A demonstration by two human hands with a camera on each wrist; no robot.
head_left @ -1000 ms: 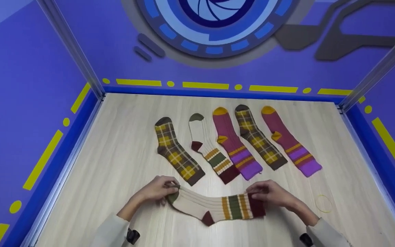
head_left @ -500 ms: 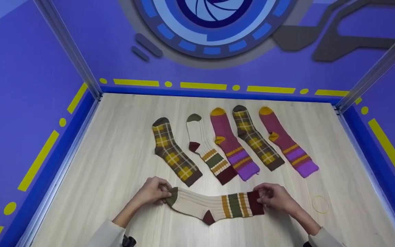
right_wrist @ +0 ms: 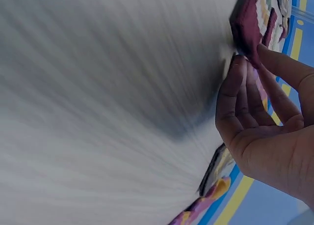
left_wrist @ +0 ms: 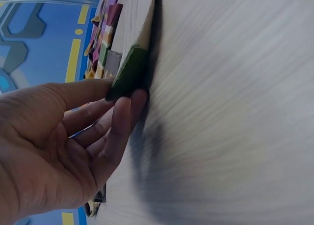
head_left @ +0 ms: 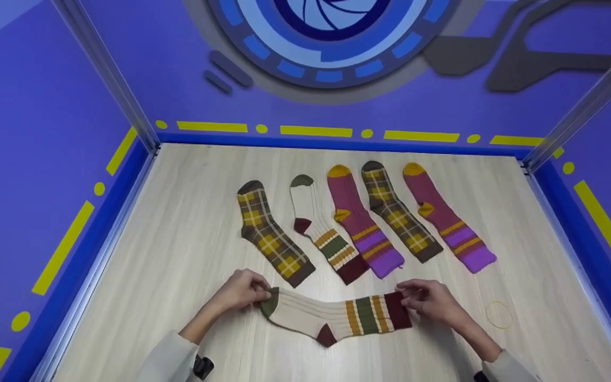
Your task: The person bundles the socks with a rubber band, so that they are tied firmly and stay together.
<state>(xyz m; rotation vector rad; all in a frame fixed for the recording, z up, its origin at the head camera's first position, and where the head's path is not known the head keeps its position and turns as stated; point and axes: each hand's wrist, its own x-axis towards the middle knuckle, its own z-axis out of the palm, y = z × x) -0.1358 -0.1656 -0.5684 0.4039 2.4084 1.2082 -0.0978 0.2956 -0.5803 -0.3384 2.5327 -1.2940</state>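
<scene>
Lying crosswise on pale table (head_left: 189,223), between both hands: cream sock (head_left: 308,313), green toe, maroon heel and cuff, striped leg. Left hand (head_left: 242,290) pinches toe between thumb and forefinger. Right hand (head_left: 434,303) at cuff, fingers bent, fingertip touching corner; unclear whether thumb grips it too. Beyond, slanted row, left to right: plaid sock (head_left: 272,239), second cream sock (head_left: 313,209), burgundy-and-purple sock (head_left: 358,217), second plaid sock (head_left: 398,217), second burgundy-and-purple sock (head_left: 446,217). Thin yellow ring (head_left: 511,314) on table, right of right hand. Behind: blue-violet wall (head_left: 167,69), yellow dashes along base.
</scene>
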